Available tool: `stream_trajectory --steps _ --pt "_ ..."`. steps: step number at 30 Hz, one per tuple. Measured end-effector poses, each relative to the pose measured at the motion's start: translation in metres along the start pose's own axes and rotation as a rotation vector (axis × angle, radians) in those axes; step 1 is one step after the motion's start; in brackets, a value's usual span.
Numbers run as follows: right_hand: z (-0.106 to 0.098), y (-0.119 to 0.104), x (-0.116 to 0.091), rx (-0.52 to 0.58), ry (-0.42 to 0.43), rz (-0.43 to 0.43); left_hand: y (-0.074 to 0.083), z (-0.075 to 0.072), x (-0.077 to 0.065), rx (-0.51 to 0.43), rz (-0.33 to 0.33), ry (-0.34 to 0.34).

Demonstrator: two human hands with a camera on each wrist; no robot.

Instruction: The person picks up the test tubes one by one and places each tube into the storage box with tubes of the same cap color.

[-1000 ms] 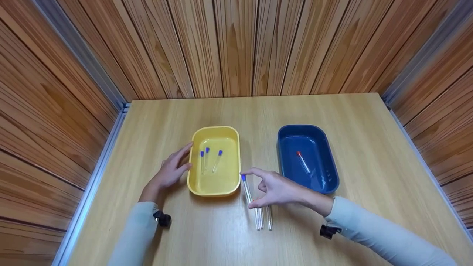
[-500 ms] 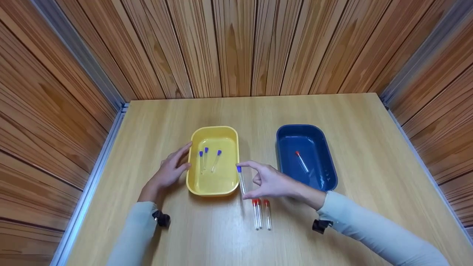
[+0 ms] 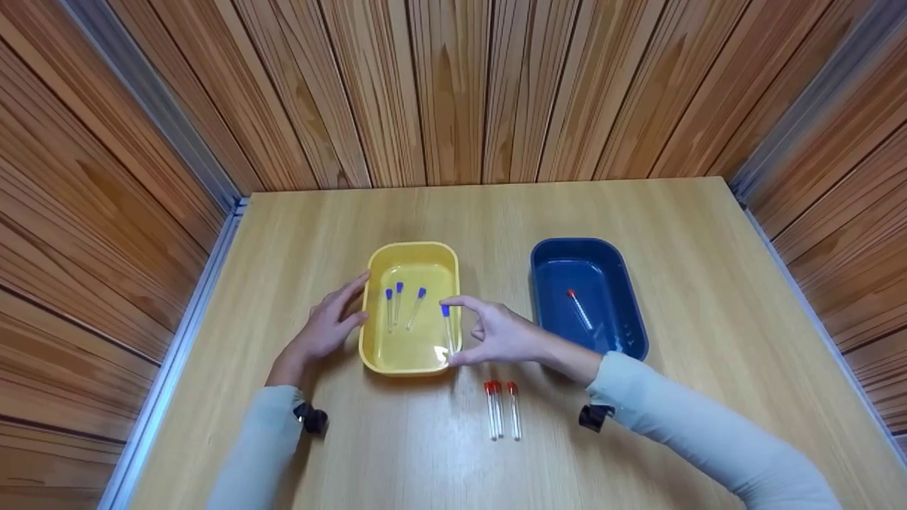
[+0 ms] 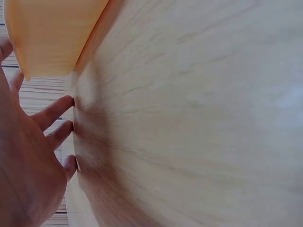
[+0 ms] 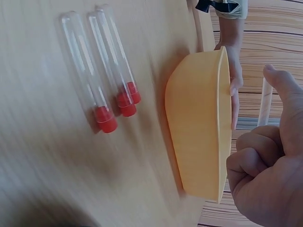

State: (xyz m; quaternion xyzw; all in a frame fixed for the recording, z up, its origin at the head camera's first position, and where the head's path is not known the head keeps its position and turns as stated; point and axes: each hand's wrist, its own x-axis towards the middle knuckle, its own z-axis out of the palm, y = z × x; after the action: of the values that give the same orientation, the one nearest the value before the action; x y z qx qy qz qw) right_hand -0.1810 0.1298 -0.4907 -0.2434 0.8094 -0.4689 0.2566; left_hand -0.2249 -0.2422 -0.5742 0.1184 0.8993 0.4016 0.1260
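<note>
My right hand holds a blue-capped test tube lengthwise, index finger at the cap and thumb at the clear end. It hangs over the right side of a yellow tray. In the right wrist view the tube's clear end shows by the thumb; its cap is hidden. My left hand rests against the tray's left side, thumb and fingertips touching it, other fingers spread down to the table in the left wrist view. Several blue-capped tubes, apart from the held one, lie inside the yellow tray.
Right of the yellow tray stands a dark blue tray with one red-capped tube in it. Three red-capped test tubes lie on the table in front, below my right hand. Wood-panelled walls enclose the table.
My right hand has carried the blue-capped tube up and left, from beside the yellow tray to above its inside. The red-capped tubes on the table are uncovered. My left hand stays put.
</note>
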Motion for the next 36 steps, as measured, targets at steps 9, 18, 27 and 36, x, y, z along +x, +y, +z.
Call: stream_trajectory --steps 9,18,27,36 --pt "0.002 -0.009 0.016 0.03 -0.022 -0.006 0.001 0.002 0.0 -0.008 -0.015 -0.008" --pt "0.003 -0.015 0.034 0.005 -0.03 -0.015 -0.001 0.002 0.002 0.002 -0.002 0.004" --pt "0.0 -0.019 0.053 0.004 -0.009 0.002 -0.001 0.003 0.002 -0.024 0.002 0.004" --pt "-0.002 -0.023 0.067 0.027 0.022 -0.014 -0.001 0.001 0.0 -0.019 -0.005 0.004"
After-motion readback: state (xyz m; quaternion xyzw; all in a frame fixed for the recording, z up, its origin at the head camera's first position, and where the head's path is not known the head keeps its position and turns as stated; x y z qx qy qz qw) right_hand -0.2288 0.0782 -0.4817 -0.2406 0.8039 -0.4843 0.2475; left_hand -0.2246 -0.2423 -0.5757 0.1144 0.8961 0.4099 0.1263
